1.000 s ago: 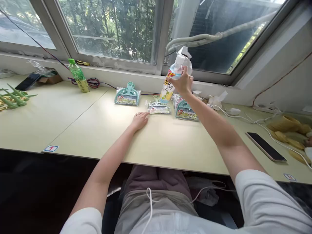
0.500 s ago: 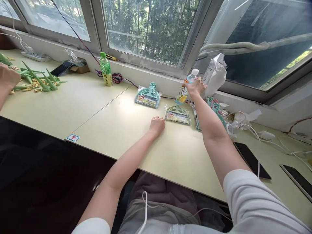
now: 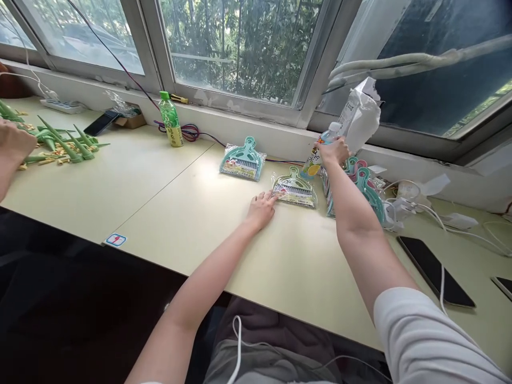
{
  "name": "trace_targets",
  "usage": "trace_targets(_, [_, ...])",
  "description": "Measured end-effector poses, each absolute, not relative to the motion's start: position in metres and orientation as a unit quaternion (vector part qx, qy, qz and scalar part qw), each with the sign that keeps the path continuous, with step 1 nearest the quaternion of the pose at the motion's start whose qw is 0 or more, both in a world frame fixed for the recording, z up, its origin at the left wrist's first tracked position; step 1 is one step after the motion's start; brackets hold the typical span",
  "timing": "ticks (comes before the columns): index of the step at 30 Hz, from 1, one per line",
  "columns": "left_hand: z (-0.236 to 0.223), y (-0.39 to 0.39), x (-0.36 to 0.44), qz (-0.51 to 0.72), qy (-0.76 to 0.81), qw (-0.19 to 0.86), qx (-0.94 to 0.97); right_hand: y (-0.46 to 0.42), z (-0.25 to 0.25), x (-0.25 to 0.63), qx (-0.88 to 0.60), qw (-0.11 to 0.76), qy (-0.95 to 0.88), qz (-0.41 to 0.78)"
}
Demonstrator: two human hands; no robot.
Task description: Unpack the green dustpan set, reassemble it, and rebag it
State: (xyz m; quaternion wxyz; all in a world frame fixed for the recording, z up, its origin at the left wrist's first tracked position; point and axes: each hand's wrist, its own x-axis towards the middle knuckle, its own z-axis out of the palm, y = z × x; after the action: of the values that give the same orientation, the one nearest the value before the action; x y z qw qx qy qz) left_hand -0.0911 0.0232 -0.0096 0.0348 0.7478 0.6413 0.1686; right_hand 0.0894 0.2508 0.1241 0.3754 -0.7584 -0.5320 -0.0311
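My right hand (image 3: pixel 335 152) is wrapped round a drink bottle (image 3: pixel 312 163) with a white cap and a lemon on its label. The bottle leans a little, near the window sill and behind a bagged mini dustpan-and-brush set (image 3: pixel 295 191) in green. At that set's near left corner lies my left hand (image 3: pixel 262 209), fingers stretched out and fingertips touching the clear wrapping. Another wrapped dustpan-and-brush set (image 3: pixel 242 160), in teal, lies further left. More such sets (image 3: pixel 370 194), teal and pink, are stacked to the right, partly hidden by my right forearm.
A green-capped bottle (image 3: pixel 171 120) stands near the sill, beside coiled wires (image 3: pixel 192 130). At far left, another person's hand (image 3: pixel 14 141) is by green pointed pieces (image 3: pixel 64 141). Crumpled white packaging (image 3: pixel 362 114), white cables (image 3: pixel 428 208) and a black phone (image 3: pixel 436 271) are on the right.
My right hand has shifted the bottle right, toward the stacked sets. My left hand's fingers, curled before, have straightened onto the wrapped set's edge. The view has turned slightly.
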Motion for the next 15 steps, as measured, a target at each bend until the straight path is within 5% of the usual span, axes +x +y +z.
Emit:
trace_targets(11, [-0.001, 0.020, -0.094, 0.188, 0.643, 0.066, 0.740, 0.253, 0.123, 0.106, -0.735, 0.301, -0.599, 0.103])
trace_targets(15, [0.001, 0.020, -0.096, 0.183, 0.642, 0.068, 0.741, 0.229, 0.123, 0.097, -0.715, 0.369, -0.583, 0.113])
